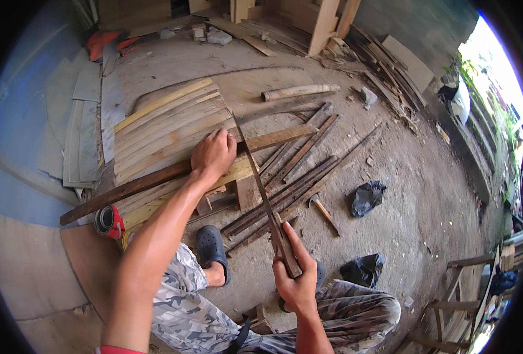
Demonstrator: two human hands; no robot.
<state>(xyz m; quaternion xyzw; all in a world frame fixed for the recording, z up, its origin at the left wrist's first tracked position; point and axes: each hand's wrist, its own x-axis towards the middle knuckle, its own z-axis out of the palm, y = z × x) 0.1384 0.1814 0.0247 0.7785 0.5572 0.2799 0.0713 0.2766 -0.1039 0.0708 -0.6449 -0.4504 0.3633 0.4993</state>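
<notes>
Here, the work centres on 1 long dark slat and the blade laid across it.

Slat: the dark slat (155, 180) lies slanting across a low wooden block (247, 192), its left end near the red tape roll (109, 220), its right end reaching toward the pile of thin strips.

Left hand: the left hand (213, 154) presses down on the slat, fingers curled over its far edge, pinning it against the pale board beneath.

Right hand: the right hand (294, 277) is wrapped tight round the wooden handle of a long knife (257, 177), thumb up along the handle.

Knife: its narrow blade runs up and away from the handle, crossing the slat just beside the left hand's fingers; whether the edge is touching the wood I cannot tell.

Doing it well: I judge the cut goes best with the slat held flat and firm, the left fingers kept behind the blade's path, and the stroke sent away from the body.

Around: a stack of pale slats (161, 127) lies behind the left hand; dark thin strips (297, 177) fan out on the dirt to the right, with a small hammer (323, 211) among them.

Further out: a bamboo piece (300, 91), 2 black bags (366, 197) and a foot in a dark sandal (212, 251).
</notes>
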